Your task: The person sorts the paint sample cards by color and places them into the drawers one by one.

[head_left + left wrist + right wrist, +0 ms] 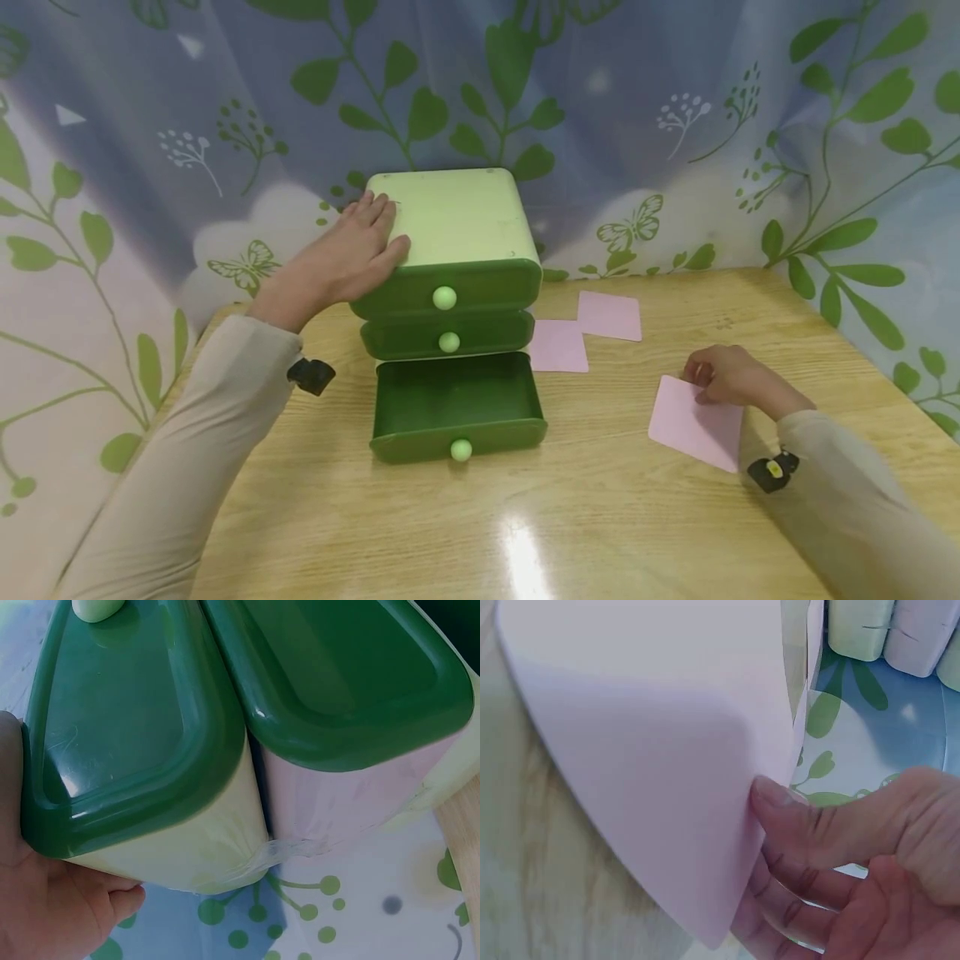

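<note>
A small green chest of drawers (457, 217) stands on the table, its bottom drawer (459, 400) pulled out, with nothing visible inside. My left hand (341, 254) rests on the left side of its pale green top, thumb towards the front edge. In the left wrist view, part of that hand lies along the side of the top drawer's dark green front (120, 735). Off to the right, my right hand (731, 383) pinches a pink square of paper (697, 425) near its upper edge. The right wrist view shows the thumb (817, 825) on the sheet's face and fingers behind.
Two more pink paper squares (558, 346) lie on the wooden table (600, 500), just right of the chest. A leaf-patterned curtain (637, 125) hangs behind the table and along its sides. The pulled-out drawer juts towards the front.
</note>
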`<state>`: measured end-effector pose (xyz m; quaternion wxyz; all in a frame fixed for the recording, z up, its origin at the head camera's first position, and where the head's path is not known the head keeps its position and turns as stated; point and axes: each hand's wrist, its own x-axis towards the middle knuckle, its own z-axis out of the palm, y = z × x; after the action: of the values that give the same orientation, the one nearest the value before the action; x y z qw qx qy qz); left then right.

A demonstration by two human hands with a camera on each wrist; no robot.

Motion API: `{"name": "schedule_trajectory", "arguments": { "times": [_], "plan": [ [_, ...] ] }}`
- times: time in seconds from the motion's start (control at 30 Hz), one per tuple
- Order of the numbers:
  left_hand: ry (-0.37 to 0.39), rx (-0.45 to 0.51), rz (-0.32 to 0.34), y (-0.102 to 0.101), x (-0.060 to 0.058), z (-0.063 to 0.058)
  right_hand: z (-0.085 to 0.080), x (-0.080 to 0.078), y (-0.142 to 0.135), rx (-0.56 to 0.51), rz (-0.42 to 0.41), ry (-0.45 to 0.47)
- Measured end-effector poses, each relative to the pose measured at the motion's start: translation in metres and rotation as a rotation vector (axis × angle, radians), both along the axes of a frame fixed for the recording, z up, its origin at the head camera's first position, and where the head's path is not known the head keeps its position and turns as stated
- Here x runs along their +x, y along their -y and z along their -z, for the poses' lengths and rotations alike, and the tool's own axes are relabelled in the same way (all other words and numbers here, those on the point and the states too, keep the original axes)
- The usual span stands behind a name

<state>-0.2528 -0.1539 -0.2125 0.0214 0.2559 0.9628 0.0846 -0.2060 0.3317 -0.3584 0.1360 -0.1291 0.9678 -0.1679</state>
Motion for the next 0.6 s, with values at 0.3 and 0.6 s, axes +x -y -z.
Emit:
{"name": "schedule_trajectory", "arguments": {
  "times": [0.3,0.6],
  "plan": [
    [-0.009,0.001,-0.002,0.000,0.000,-0.001,-0.015,0.003,0.003,-0.312,0.026,0.197],
    [-0.021,-0.001,-0.007,-0.001,-0.001,-0.001,-0.033,0.013,0.034,-0.782,0.102,0.388]
  ]
}}
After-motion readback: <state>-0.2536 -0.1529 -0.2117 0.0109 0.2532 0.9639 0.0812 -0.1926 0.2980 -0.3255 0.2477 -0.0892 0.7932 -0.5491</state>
